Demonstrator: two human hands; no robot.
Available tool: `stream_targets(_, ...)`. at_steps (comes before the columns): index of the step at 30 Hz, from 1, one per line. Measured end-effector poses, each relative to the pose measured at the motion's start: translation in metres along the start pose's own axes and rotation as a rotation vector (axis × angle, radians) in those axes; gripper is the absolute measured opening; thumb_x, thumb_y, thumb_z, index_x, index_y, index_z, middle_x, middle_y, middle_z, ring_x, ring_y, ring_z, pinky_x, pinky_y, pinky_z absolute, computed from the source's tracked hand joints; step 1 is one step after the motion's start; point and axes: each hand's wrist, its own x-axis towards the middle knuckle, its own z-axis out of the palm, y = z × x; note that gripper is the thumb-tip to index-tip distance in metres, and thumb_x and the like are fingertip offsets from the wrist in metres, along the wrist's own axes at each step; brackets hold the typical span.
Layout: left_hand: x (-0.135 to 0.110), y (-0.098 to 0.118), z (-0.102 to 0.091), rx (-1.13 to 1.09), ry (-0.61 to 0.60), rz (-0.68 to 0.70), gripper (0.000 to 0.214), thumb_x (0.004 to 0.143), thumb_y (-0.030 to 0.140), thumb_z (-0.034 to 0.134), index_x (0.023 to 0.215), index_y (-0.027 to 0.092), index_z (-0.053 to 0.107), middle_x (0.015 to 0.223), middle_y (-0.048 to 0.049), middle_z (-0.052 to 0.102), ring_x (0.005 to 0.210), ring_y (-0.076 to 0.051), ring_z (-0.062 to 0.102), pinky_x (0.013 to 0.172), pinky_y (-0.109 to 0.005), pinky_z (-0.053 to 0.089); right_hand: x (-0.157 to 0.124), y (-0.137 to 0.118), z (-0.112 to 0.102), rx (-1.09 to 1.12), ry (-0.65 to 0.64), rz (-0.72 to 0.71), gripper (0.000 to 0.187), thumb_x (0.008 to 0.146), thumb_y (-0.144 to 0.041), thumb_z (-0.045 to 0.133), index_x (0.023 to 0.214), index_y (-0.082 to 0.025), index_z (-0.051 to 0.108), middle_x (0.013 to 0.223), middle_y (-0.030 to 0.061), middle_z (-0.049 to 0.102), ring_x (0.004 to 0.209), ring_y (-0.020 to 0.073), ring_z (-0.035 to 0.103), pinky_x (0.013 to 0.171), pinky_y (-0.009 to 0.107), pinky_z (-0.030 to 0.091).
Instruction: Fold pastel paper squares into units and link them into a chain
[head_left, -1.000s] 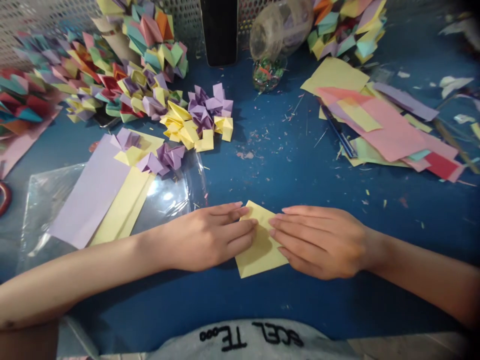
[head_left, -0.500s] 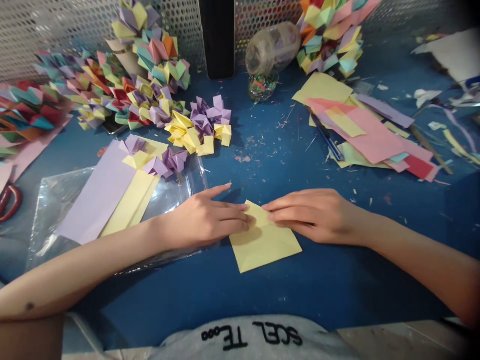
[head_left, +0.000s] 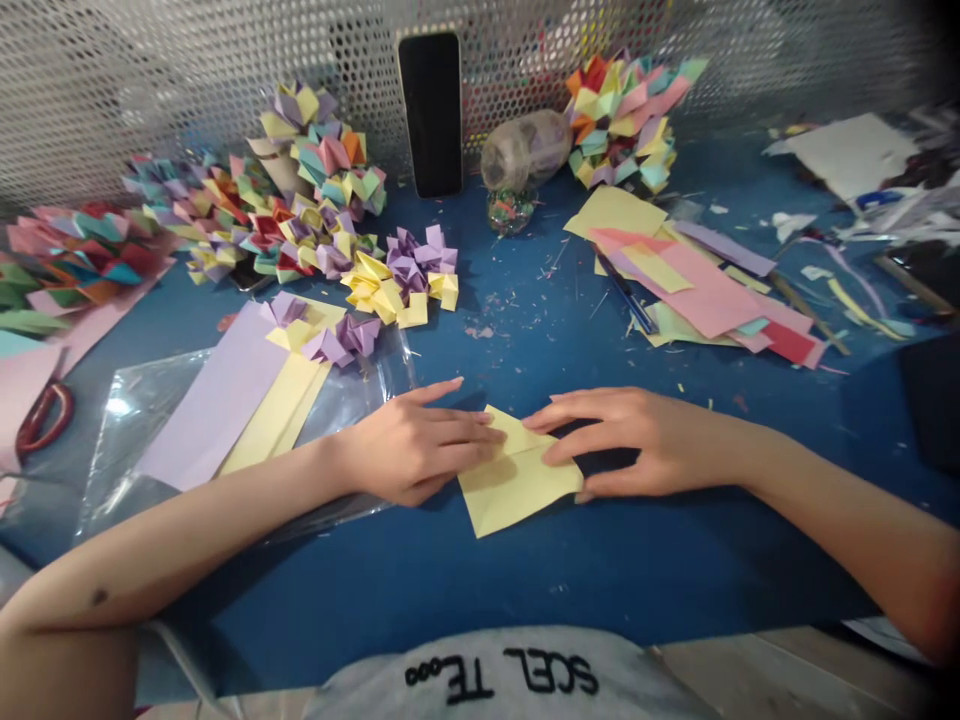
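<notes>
At near centre on the blue worktop [head_left: 495, 590], my straight-fingered left hand [head_left: 424, 447] and splayed right hand [head_left: 637, 440] touch a creased yellow paper sheet [head_left: 510, 488], whose buckled right edge [head_left: 568, 482] may misfold if pressed unevenly.

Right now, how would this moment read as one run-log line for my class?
left hand: on yellow paper | right hand: at its right edge | paper: creased, on blue table | far side: black phone
</notes>
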Motion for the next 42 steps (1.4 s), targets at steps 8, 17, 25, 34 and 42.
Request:
stream_targets(8, -0.001, -0.002, 0.0, 0.051, -0.039, 0.032, 0.039, 0.084, 0.015, 0.04, 0.12, 0.019, 0.053, 0.126, -0.0054, 0.057, 0.117, -0.017, 0.053, 0.112, -0.041, 0.022, 0.002, 0.007, 0.002, 0.041, 0.057, -0.021, 0.018, 0.088, -0.02, 0.05, 0.092, -0.021, 0.068, 0.119, 0.0049, 0.061, 0.108, 0.0154, 0.057, 0.095, 0.038, 0.044)
stream_targets(17, 0.0, -0.001, 0.001, 0.081, -0.064, 0.044, 0.04, 0.085, 0.016, 0.041, 0.123, 0.019, 0.051, 0.129, -0.002, 0.055, 0.119, -0.017, 0.051, 0.112, -0.042, 0.019, 0.01, 0.002, 0.004, 0.142, 0.027, 0.036, 0.018, 0.087, -0.032, 0.054, 0.087, -0.023, 0.069, 0.117, 0.0048, 0.058, 0.104, 0.0166, 0.053, 0.091, 0.039, 0.04)
stream_targets(25, -0.001, -0.002, -0.001, 0.084, -0.08, 0.059, 0.04, 0.085, 0.017, 0.041, 0.124, 0.022, 0.051, 0.13, -0.0021, 0.054, 0.119, -0.018, 0.05, 0.112, -0.044, 0.017, 0.01, 0.005, 0.002, 0.205, -0.024, 0.07, 0.017, 0.088, -0.03, 0.054, 0.081, -0.022, 0.067, 0.117, 0.0033, 0.055, 0.107, 0.016, 0.051, 0.095, 0.037, 0.035)
stream_targets(34, 0.0, -0.001, 0.001, 0.117, -0.064, 0.08, 0.038, 0.086, 0.018, 0.041, 0.122, 0.02, 0.051, 0.129, -0.0013, 0.055, 0.12, -0.018, 0.049, 0.112, -0.044, 0.019, 0.021, -0.01, 0.027, 0.237, 0.262, 0.258, 0.015, 0.083, -0.032, 0.059, 0.076, -0.019, 0.063, 0.099, 0.0042, 0.058, 0.092, 0.015, 0.055, 0.084, 0.032, 0.041)
stream_targets(42, -0.002, -0.001, 0.001, 0.171, -0.08, 0.105, 0.043, 0.083, 0.017, 0.04, 0.125, 0.019, 0.049, 0.128, -0.0059, 0.055, 0.12, -0.022, 0.048, 0.108, -0.048, 0.025, 0.022, -0.011, 0.032, 0.191, 0.313, 0.228, 0.01, 0.082, -0.028, 0.061, 0.078, -0.019, 0.06, 0.097, 0.0043, 0.055, 0.092, 0.0146, 0.054, 0.083, 0.03, 0.042)
